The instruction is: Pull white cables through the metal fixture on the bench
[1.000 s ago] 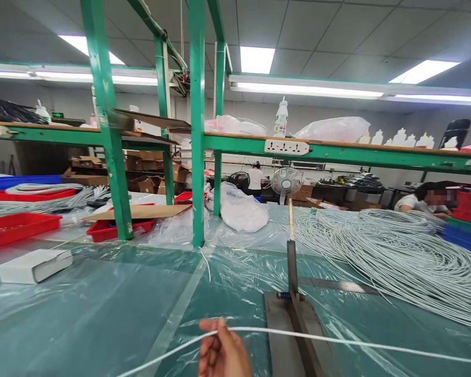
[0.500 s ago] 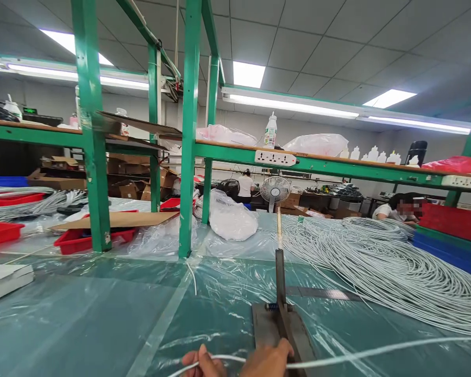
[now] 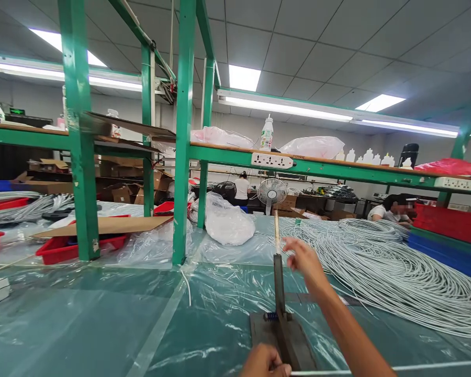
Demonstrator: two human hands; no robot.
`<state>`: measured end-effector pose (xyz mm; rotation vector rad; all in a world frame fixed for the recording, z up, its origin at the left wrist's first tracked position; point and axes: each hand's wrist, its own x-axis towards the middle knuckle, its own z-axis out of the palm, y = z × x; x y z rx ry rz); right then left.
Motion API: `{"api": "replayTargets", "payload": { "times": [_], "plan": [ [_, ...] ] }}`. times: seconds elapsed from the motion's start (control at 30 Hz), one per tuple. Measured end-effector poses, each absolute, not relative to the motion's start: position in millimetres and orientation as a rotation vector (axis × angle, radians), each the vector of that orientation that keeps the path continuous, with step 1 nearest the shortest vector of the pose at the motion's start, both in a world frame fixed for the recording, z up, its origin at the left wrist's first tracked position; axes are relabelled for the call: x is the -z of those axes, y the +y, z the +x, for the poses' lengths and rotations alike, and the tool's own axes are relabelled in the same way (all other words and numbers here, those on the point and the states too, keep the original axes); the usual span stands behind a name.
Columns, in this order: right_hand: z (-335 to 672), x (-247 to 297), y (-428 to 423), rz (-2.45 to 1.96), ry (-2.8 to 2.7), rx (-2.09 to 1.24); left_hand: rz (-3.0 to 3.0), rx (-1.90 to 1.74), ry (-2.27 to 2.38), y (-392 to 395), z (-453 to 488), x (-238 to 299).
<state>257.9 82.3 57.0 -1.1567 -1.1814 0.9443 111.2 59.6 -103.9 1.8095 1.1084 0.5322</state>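
At the bottom edge, my left hand (image 3: 264, 361) is closed, its fingertips pinching a white cable (image 3: 337, 372) at the near end of the lever cutter. The cable runs off to the right. The cutter has a dark metal base plate (image 3: 265, 330), a blue spring and an upright lever handle (image 3: 278, 277) with a pale, worn upper grip. Beside that grip, on its right, my right hand (image 3: 304, 259) is raised with fingers apart and slightly bent, holding nothing. Whether a fingertip touches the handle is not clear. A short cable offcut (image 3: 187, 288) lies to the left.
Big coils of white cable (image 3: 392, 272) cover the right side, near stacked red and blue trays (image 3: 447, 246). Green posts (image 3: 182, 157) and a shelf (image 3: 329, 170) stand ahead. A clear plastic bag (image 3: 230, 225) and a red tray (image 3: 58, 251) lie behind. Two people sit farther back.
My right hand has let go of the cable and risen to the lever grip. My left hand has shifted right with the cable, up to the cutter. The view has turned slightly.
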Motion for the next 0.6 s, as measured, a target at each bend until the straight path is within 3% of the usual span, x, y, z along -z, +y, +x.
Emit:
{"api": "replayTargets", "payload": {
  "times": [0.17, 0.3, 0.6],
  "plan": [
    [287, -80, 174, -1.256, -0.861, -1.057, 1.638, -0.276, 1.148, 87, 122, 117],
    [273, -81, 195, -1.225, -0.816, -1.187, 1.621, -0.234, 1.193, 94, 128, 121],
    [295, -112, 92, -0.991, -0.850, -1.308, 1.707, -0.626, 1.376, 53, 124, 110]
  ]
}}
